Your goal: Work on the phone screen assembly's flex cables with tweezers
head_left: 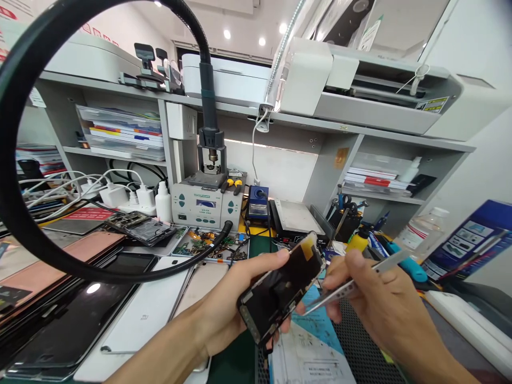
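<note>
My left hand (236,290) is wrapped round a phone screen assembly (282,293), its thumb on the upper edge and fingertips showing underneath. The dark back of the screen faces me, with a yellowish patch near its top end and small metal bits along the rim. A pair of silver metal tweezers (346,288) with holes along its side is gripped in my right hand (372,293). Their tip points left, close to the lower right edge of the screen; contact cannot be made out. Below both hands lies a blue and white booklet (312,346).
A thick black hose (12,160) loops across the left from a hot-air station (206,205). Phones and tablets (72,309) cover the left bench. Behind my hands stand a tray of small parts (200,245) and a flat heating plate (294,216); a bottle (424,229) is right.
</note>
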The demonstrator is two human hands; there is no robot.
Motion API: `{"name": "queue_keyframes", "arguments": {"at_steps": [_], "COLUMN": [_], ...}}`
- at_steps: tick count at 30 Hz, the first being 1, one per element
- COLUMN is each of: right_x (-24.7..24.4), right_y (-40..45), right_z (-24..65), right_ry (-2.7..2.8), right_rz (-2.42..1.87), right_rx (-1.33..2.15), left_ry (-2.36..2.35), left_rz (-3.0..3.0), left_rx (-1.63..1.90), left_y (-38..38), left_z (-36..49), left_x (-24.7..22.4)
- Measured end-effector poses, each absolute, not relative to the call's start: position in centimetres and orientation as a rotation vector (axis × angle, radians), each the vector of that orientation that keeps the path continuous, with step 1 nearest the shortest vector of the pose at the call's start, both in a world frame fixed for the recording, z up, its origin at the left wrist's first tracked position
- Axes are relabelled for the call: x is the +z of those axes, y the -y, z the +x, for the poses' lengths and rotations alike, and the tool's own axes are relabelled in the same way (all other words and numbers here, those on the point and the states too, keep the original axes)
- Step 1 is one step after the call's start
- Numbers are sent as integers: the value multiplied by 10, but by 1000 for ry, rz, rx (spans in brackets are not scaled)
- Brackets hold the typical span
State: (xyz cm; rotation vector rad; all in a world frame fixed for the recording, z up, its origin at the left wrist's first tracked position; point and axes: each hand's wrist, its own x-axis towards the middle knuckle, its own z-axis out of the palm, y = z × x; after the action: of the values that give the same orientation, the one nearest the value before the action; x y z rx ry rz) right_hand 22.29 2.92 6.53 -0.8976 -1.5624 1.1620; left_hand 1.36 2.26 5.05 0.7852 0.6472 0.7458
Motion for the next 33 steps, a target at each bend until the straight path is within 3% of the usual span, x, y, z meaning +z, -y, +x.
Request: {"name": "queue_keyframes", "arguments": {"at_steps": [6,9,13,33], "right_x": [75,66,57,49], "right_y": [-21,-11,-8,-16], "right_z": [231,228,221,219], "right_ry": [1915,2296,2547,2602], "right_rz": [-990,-1104,-899,-603], "right_rx": [1061,608,190,-363], "left_ry": [-576,-629,-672,-825], "left_rz": [682,678,710,1037], "left_rx": [696,722,746,801], "left_y": [-28,-28,-25,-20], "left_z": [11,13,17,23], "left_x": [45,45,46,61]}}
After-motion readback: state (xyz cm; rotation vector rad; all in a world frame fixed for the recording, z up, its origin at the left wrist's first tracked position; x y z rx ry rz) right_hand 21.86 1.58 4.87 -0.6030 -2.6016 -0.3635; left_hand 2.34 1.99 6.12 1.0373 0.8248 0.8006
